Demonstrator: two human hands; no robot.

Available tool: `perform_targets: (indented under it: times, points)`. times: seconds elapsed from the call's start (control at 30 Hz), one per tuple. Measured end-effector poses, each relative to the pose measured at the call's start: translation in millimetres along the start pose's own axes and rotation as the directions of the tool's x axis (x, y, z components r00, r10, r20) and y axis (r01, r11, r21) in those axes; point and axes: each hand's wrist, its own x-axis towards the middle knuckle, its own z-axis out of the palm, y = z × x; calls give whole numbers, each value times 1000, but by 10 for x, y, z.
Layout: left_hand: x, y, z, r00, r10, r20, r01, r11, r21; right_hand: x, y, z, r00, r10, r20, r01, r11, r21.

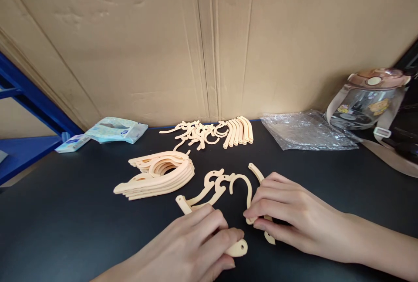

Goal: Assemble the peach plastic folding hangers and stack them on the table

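Note:
My left hand (202, 245) is closed on a beige plastic hanger arm (237, 249), whose rounded end with a hole sticks out past the fingers. My right hand (290, 210) pinches the lower end of a beige hanger hook (248, 190) between thumb and fingers. Under and behind that hand lies another slim hanger arm (255, 172), partly covered. Two curved pieces with notched ends (215, 188) lie just beyond my left hand. A straight end with a hole (183, 203) pokes out past the left knuckles; I cannot tell which piece it belongs to.
Left of centre lies a stack of folded beige hangers (160, 181). At the back are a heap of loose hooks and curved pieces (202, 134) and a row of arms (238, 131). Tissue packs (114, 130) lie left; a clear plastic bag (307, 131) and strapped bottle (362, 103) are right.

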Motion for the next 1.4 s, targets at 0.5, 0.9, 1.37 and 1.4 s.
perform_targets:
  times: [0.5,0.9,1.37,1.4]
  points:
    - [-39,-150,227,990,-135,-47,114,946,-302,27,-37,77,950,311,-42,-272,883,382]
    - [5,-107,305,968,-98,-231,15,941,-338,50,-99,81,951,302,70,-287,768,573]
    - [17,-75,416,944,1,-331,-66,981,-185,7,-132,88,950,304,72,-298,814,499]
    - [12,-73,424,948,-9,-319,-53,981,-185,3,-142,91,952,301,61,-293,830,475]
